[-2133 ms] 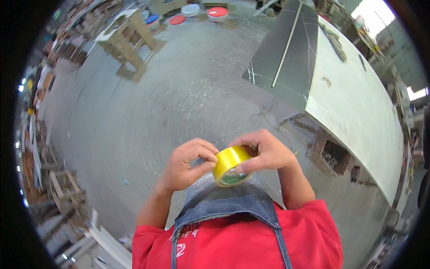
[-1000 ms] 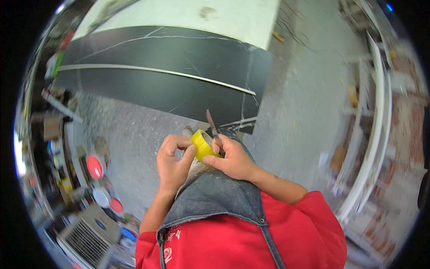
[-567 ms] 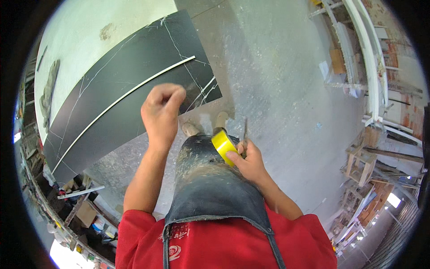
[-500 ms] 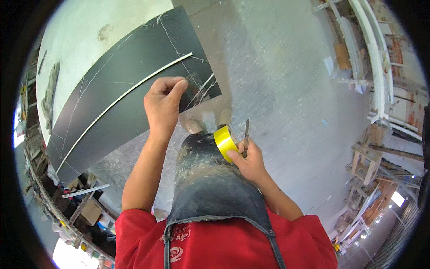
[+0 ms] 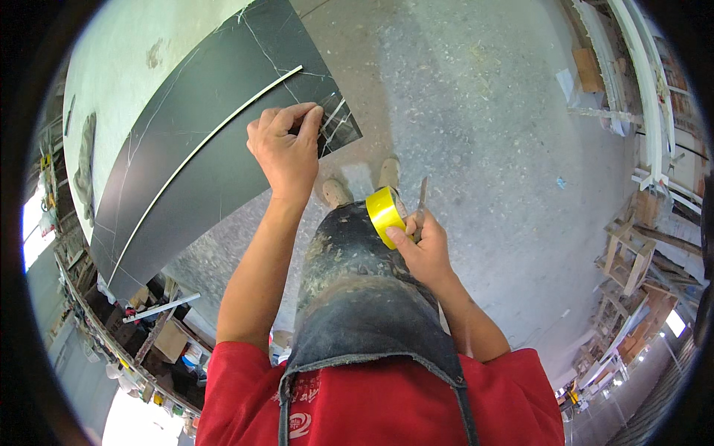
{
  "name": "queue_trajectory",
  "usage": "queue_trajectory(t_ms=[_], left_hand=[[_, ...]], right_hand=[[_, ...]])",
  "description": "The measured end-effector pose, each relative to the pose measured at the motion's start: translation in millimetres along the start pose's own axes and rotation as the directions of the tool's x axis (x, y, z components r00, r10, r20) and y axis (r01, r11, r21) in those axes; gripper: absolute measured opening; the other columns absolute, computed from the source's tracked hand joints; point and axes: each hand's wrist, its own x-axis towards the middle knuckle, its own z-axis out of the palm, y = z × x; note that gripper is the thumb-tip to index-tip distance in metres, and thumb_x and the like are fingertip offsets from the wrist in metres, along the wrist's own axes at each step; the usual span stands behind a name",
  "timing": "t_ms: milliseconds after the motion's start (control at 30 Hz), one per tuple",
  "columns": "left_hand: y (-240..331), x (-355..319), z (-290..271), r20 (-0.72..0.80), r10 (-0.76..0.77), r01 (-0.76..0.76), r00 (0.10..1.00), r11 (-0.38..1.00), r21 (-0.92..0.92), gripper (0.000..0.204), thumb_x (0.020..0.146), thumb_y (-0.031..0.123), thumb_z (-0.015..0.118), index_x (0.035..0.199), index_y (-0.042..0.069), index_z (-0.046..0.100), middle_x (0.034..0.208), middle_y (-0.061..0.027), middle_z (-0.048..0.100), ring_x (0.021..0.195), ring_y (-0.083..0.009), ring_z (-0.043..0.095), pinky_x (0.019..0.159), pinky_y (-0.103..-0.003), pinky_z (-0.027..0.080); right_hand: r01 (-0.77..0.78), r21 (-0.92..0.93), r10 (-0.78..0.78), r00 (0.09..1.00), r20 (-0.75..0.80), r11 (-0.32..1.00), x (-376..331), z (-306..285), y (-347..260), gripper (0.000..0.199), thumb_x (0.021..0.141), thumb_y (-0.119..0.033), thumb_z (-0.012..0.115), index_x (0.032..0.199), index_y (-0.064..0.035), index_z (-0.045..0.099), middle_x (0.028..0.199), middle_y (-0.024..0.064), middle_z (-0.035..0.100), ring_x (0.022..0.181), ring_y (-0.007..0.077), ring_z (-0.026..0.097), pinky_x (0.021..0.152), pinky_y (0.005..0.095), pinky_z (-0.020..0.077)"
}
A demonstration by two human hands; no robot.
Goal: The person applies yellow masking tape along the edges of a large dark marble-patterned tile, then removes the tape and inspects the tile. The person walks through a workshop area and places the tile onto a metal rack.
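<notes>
My left hand is raised over the near right corner of a dark slab with white veins. Its thumb and forefinger are pinched together, and a faint see-through strip of tape seems to hang from the fingertips. A long thin pale strip lies along the slab, beyond this hand. Held in front of my apron, my right hand grips a roll of yellow tape and a thin-bladed knife together. The blade points up and away; the knife's handle is mostly hidden by the fingers.
The slab rests on a pale surface, where a grey cloth lies at the left. Shelving with clutter stands at the lower left. Wooden frames and long pale lengths line the right side. My shoes are on the concrete floor.
My left hand has moved away from me and slightly right, still pinched. The right hand, with tape roll and knife, has shifted a little up and right. The view has tilted slightly.
</notes>
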Motion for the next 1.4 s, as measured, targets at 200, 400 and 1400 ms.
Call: queue_trajectory(t_ms=[200,400,1400], left_hand=[[3,3,3,0.000,-0.031,0.031,1.000,0.999,0.029,0.007,0.080,0.024,0.078,0.084,0.018,0.078,0.079,0.0016,0.063,0.085,-0.0211,0.053,0.082,-0.038,0.036],[3,4,4,-0.008,-0.041,0.041,0.999,0.998,0.057,0.006,0.080,0.024,0.078,0.082,0.018,0.078,0.077,0.0017,0.062,0.085,-0.0214,0.053,0.081,-0.039,0.036],[15,69,44,0.225,0.696,-0.720,0.682,0.584,0.376,0.047,0.088,0.038,0.065,0.127,0.012,0.058,0.125,-0.0078,0.058,0.119,-0.0293,0.050,0.100,-0.047,0.036]], right_hand=[[0.027,-0.014,-0.027,1.000,0.001,1.000,5,-2,0,0.037,0.087,-0.029,0.075,0.085,-0.0030,0.049,0.076,0.0073,0.055,0.070,0.0138,0.049,0.063,0.0313,0.0449],[0.010,-0.026,-0.010,1.000,0.001,1.000,7,0,-3,0.039,0.087,-0.031,0.075,0.085,-0.0027,0.049,0.075,0.0074,0.055,0.070,0.0140,0.049,0.063,0.0317,0.0448],[-0.028,0.011,0.026,0.993,0.115,1.000,13,4,7,0.034,0.088,-0.029,0.073,0.087,-0.0038,0.050,0.078,0.0085,0.057,0.072,0.0159,0.053,0.067,0.0323,0.0459]])
